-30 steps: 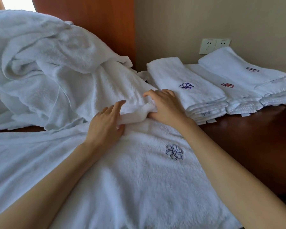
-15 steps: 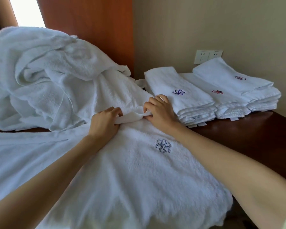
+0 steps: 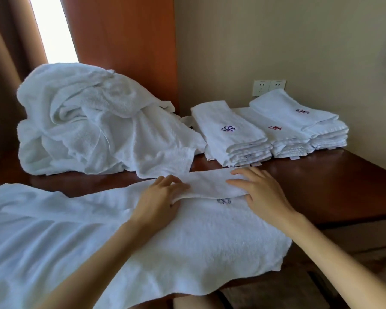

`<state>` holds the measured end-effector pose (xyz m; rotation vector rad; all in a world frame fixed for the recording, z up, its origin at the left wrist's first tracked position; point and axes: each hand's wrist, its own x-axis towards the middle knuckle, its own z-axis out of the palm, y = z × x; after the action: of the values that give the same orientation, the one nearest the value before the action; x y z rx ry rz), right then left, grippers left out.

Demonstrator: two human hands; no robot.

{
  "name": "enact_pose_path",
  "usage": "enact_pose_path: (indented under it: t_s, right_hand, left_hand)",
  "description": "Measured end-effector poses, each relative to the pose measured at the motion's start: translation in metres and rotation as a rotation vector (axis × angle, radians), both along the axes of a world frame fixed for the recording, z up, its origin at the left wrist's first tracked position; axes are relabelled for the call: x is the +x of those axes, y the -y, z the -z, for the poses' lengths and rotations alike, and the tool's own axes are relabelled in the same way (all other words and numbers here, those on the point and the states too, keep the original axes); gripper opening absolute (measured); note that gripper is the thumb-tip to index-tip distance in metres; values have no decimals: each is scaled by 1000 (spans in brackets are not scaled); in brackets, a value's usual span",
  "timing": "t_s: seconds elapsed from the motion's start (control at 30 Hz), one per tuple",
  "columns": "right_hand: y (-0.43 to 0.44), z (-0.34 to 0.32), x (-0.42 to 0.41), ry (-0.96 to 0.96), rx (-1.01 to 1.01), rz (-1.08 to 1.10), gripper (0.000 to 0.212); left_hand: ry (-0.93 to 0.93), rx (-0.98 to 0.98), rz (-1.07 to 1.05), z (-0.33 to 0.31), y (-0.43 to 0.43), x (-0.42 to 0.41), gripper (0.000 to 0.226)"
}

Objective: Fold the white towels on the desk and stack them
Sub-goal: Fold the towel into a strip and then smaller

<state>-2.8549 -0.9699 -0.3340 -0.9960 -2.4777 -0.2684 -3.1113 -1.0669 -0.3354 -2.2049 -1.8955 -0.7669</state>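
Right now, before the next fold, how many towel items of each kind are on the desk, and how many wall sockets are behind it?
Folded: 3, the left stack, middle stack, right stack.
Unfolded: 1, the loose heap (towels inside uncountable).
Being folded: 1, the spread towel.
Wall sockets: 2.
Total: 7.

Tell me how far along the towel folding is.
Done: three folded stacks sit side by side near the wall. In hand: one towel lies spread on the desk, its far edge turned over; the left hand pinches that flap, the right hand lies flat on it. Left: finishing this fold, stacking it, and the crumpled heap.
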Motion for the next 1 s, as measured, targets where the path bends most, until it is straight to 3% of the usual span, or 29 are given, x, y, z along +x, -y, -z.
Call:
enact_pose_path:
  t_s: [0.07, 0.23, 0.47, 0.6, 0.67, 0.73, 0.87, 1.0]
  right_hand:
    - [1, -2, -4, -34, -44, -75, 58]
    - [5, -4, -4, -224, 155, -183, 45]
    - [9, -3, 1, -191, -105, -114, 48]
    - [18, -5, 13, -327, -386, -161, 35]
    - [21, -7, 9, -363, -388, -133, 34]
    - [21, -9, -12, -279, -360, -101, 42]
    - [18, -2, -75, 110, -468, -120, 46]
    - [2, 2, -81, 230, -478, -122, 49]
  left_hand:
    - [-23, 34, 82, -2, -1, -1, 63]
    - [-61, 71, 266, -11, 5, 3, 74]
    - [-18, 4, 308, -10, 9, 2, 64]
    - [39, -37, 281, -8, 7, 0, 52]
    - [34, -48, 280, -7, 5, 0, 49]
    - [26, -42, 273, -6, 3, -1, 48]
    - [24, -60, 250, -3, 2, -3, 43]
    - [24, -112, 169, -3, 14, -36, 45]
